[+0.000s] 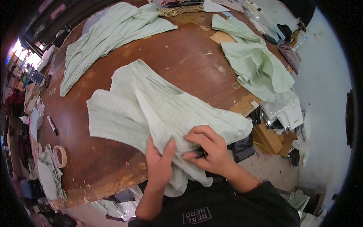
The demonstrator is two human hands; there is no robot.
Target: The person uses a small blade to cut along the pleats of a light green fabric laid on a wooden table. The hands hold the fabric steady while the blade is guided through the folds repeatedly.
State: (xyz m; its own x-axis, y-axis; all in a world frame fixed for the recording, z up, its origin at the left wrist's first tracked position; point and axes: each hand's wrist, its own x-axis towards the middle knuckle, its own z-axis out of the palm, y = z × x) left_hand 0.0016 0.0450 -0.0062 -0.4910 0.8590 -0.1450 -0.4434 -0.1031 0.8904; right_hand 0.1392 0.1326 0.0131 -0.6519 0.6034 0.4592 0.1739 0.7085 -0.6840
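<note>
A pale mint, ribbed garment (pixel 128 102) lies spread over the front of the wooden table, its lower part bunched up and hanging at the near edge. My left hand (pixel 160 162) grips this bunched cloth between thumb and fingers. Just to its right, my right hand (pixel 208 149) has its fingers curled round a small dark object (pixel 197 153), perhaps a small cutting tool, against the cloth. The object is partly hidden and I cannot make out its exact kind.
More mint garments (pixel 102 41) (pixel 257 72) lie at back left and right. A marker (pixel 53 125), tape roll (pixel 60 156) and folded cloth (pixel 51 178) sit along the left. Plastic bags (pixel 281 108) and a cardboard box (pixel 268 140) are beside the right edge.
</note>
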